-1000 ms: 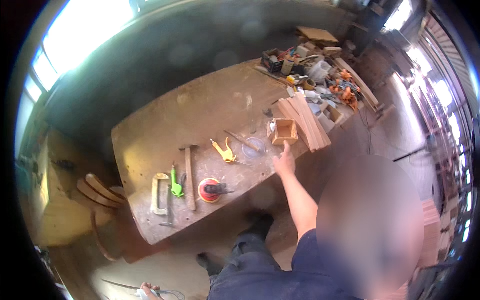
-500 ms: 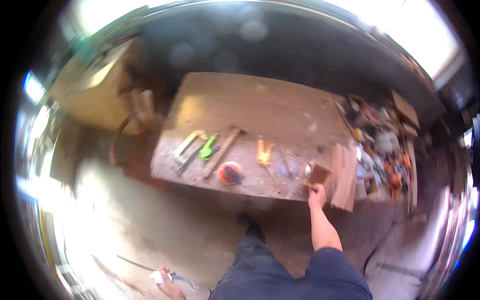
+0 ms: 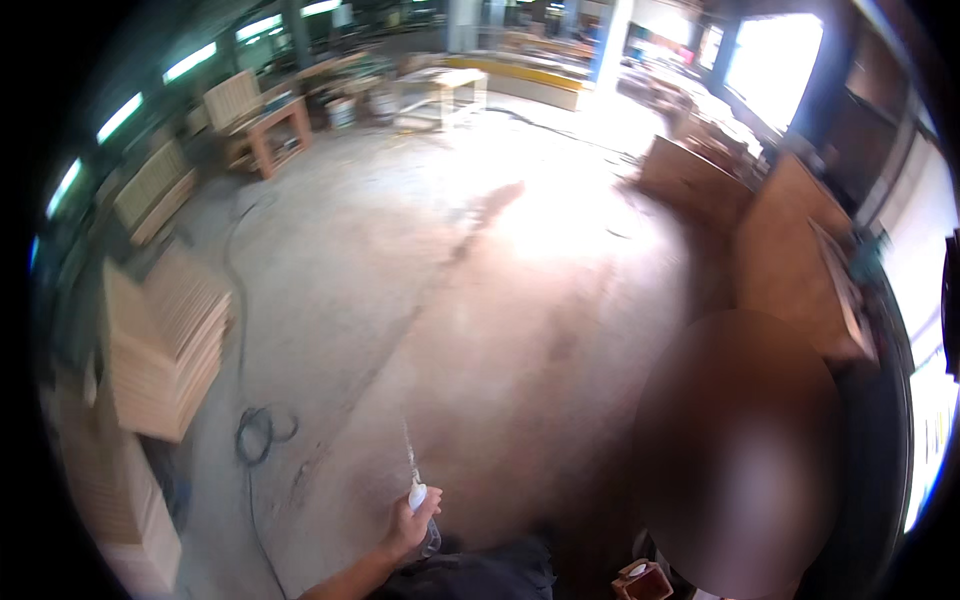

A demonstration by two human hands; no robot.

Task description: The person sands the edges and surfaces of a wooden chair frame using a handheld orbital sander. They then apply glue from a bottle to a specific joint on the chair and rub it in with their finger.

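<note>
My left hand [image 3: 403, 525] is closed around a white handheld object [image 3: 417, 497] at the bottom centre. A thin, pale tip sticks up from it, and a clear, rounded part hangs below my fingers. Its exact kind cannot be made out. At the lower right edge sits a small reddish-brown block-like thing [image 3: 642, 581] with a pale oval on it. My right hand does not show; a large blurred patch covers the area above that block.
Stacked slatted wooden panels [image 3: 165, 345] stand at the left. A dark cable [image 3: 255, 437] lies coiled on the concrete floor [image 3: 440, 300]. Large brown boards [image 3: 790, 255] lean at the right. A pale wooden table [image 3: 442, 95] and an orange-brown stand [image 3: 268, 135] are farther off.
My view has swung away from the tool-covered workbench to the open workshop floor. My left hand still grips the white object. My right hand, earlier holding a brown block-like thing, has left view.
</note>
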